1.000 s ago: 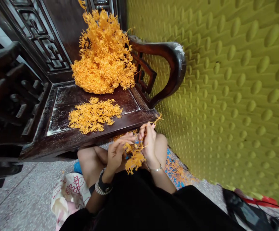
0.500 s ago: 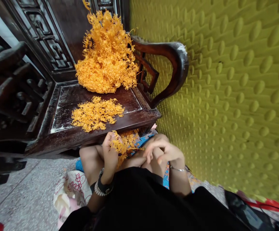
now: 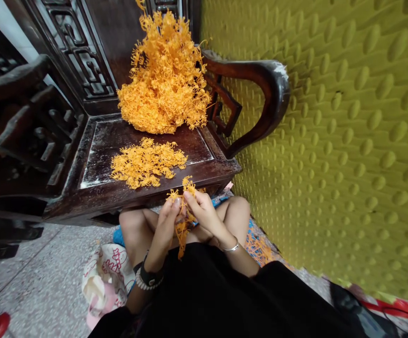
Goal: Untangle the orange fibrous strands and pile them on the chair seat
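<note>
a dark, carved wooden chair point(image 3: 209, 170) is standing beside a dimpled yellow-green wall point(image 3: 334, 141); your left hand point(image 3: 166, 223) and right hand point(image 3: 205, 215) are pinching spiky orange pieces point(image 3: 188, 183).

- Orange stringy bunch point(image 3: 181, 233): thin, branching, hanging down between the left hand point(image 3: 167, 218) and right hand point(image 3: 204, 211).
- Spidery orange tips point(image 3: 188, 183): splayed, poking up past both hands' pinching fingers point(image 3: 193, 199).

The dark wooden chair seat point(image 3: 100, 150) was streaked with white along its panel edges. Toward its back, a tall heap of orange pieces point(image 3: 165, 87) was carried; nearer the front edge, a low, flat pile point(image 3: 147, 162) was found just apart from it. On the speckled floor point(image 3: 49, 267), a printed cloth point(image 3: 114, 265) was noted.
</note>
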`<state>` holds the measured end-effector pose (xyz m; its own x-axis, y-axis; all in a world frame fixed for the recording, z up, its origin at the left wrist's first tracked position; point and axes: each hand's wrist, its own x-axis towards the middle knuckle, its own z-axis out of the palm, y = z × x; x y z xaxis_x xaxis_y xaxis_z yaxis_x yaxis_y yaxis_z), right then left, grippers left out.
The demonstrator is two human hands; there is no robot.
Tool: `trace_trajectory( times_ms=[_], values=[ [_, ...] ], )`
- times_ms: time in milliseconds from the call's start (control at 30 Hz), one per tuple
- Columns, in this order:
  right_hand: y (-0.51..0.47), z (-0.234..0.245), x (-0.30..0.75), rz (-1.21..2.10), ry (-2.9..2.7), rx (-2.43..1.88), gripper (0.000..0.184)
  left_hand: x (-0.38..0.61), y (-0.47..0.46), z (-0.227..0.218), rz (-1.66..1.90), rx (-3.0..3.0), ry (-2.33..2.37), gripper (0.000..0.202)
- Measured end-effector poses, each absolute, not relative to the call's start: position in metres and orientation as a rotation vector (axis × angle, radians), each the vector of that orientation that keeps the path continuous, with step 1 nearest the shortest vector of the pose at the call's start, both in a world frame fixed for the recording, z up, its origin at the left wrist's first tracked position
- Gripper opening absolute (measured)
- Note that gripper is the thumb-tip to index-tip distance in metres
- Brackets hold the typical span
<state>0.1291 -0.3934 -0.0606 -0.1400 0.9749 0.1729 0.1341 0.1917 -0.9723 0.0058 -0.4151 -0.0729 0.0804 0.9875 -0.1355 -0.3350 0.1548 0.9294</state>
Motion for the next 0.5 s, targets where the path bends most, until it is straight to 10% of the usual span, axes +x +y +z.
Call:
trace_trajectory(
  times_ms=[500],
  values=[
    [-0.414,-0.023,0.144,1.471,-1.105,-0.955,0.061,0.007,-0.441,-0.052,0.969,1.027,0.844,0.050]
  ],
)
